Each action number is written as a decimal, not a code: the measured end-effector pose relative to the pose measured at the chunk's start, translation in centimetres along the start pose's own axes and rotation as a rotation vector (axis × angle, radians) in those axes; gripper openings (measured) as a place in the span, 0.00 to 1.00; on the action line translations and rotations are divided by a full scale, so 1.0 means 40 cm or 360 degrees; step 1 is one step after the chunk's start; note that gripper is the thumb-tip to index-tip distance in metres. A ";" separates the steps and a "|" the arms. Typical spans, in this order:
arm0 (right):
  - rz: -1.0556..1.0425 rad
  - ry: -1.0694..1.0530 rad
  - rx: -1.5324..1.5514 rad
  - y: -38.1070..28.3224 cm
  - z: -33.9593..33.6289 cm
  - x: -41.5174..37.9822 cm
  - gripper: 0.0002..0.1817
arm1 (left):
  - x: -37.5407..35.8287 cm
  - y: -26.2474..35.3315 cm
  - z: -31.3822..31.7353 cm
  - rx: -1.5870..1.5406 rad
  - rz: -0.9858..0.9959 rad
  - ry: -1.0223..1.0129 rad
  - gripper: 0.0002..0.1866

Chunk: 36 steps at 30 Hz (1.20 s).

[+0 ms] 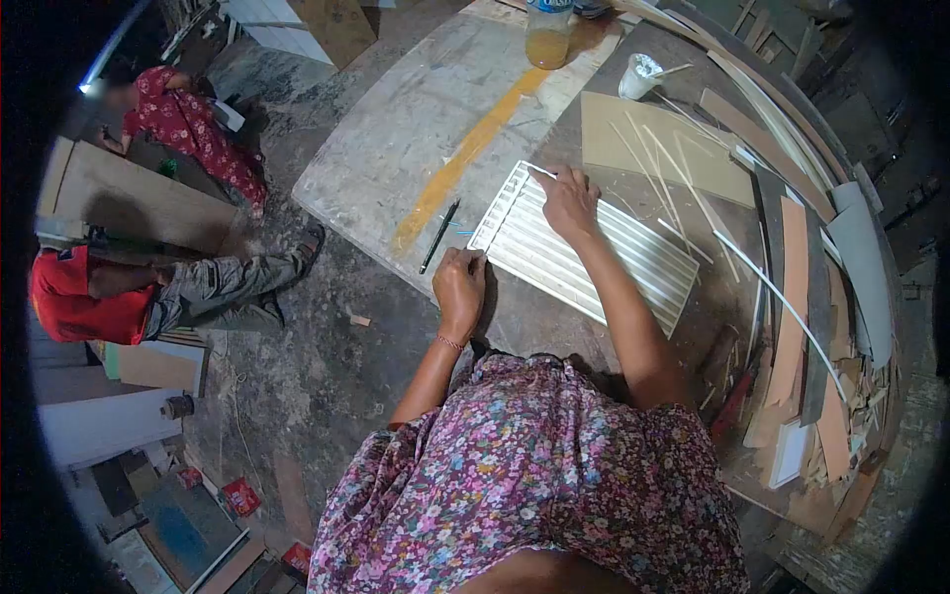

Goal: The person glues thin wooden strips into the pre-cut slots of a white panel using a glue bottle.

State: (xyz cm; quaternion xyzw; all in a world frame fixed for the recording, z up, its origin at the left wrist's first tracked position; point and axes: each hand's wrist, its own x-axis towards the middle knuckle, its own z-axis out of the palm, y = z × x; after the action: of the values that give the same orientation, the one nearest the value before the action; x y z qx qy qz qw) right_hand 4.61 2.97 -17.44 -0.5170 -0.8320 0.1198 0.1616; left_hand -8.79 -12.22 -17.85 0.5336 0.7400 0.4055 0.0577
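A white slatted panel (625, 259) lies flat on the worktable, with a row of small openings along its left end. At its near left corner, my left hand (460, 287) is closed, thumb and fingers pinching the edge. My right hand (571, 203) rests over the far left part of the panel. Its fingers are bent around a thin white strip (540, 172), whose tip sticks out to the left. Left of the panel lies a black pen (439, 237), with small blue bits beside it.
Thin wooden sticks and a cardboard sheet (618, 134) lie beyond the panel. A white cup (640, 76) and a bottle of yellowish liquid (548, 40) stand farther back. Wood strips (792, 297) crowd the right. Two people sit on the floor at left, one in a red shirt (74, 295).
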 end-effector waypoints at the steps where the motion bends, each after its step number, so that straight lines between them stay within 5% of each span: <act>1: 0.0000 0.0007 0.0013 0.001 0.001 0.001 0.24 | 0.000 0.000 0.000 0.0008 0.0000 -0.0003 0.05; 36: -0.0020 0.0095 0.0066 0.011 0.015 0.004 0.24 | 0.002 -0.006 0.012 0.0024 0.0005 0.0014 0.05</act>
State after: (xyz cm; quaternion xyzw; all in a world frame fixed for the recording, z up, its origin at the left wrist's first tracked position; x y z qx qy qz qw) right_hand 4.68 3.29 -18.15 -0.5117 -0.8274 0.1205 0.1977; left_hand -8.77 -11.93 -18.30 0.5335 0.7424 0.4022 0.0497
